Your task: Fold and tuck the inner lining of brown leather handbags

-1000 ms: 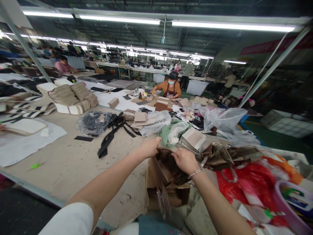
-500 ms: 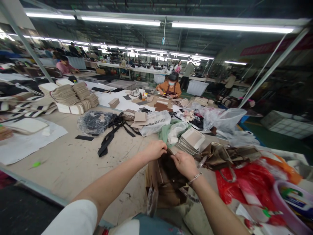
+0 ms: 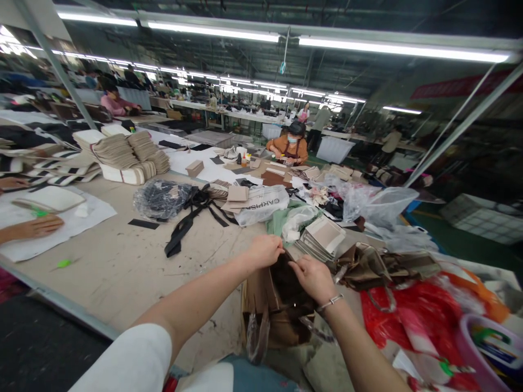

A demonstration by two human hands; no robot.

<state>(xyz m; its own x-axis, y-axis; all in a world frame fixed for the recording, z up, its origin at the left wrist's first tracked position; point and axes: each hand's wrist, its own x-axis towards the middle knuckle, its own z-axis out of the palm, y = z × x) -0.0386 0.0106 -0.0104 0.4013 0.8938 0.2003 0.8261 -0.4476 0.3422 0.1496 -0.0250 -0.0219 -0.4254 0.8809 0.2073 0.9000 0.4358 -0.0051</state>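
Observation:
My left hand (image 3: 265,251) and my right hand (image 3: 314,277) both pinch the top edge of a dark brown leather piece (image 3: 286,283), held upright over a stack of brown pieces (image 3: 261,316) at the near edge of the worktable (image 3: 122,267). The fingers of both hands are closed on the piece, close together. A bracelet circles my right wrist. Clear plastic wrap (image 3: 255,340) hangs at the front of the stack.
Beige cut pieces (image 3: 322,234), a brown bag with a ring (image 3: 379,269), red plastic (image 3: 412,321) and a purple tub (image 3: 486,348) lie to the right. Black straps (image 3: 186,223) and plastic bags (image 3: 261,204) lie ahead. Another person's hand (image 3: 36,227) rests at far left; a seated worker (image 3: 291,148) faces me.
My hands have drawn together on the dark piece and raised it upright. The camera has shifted, and another person's hand has come into view at far left.

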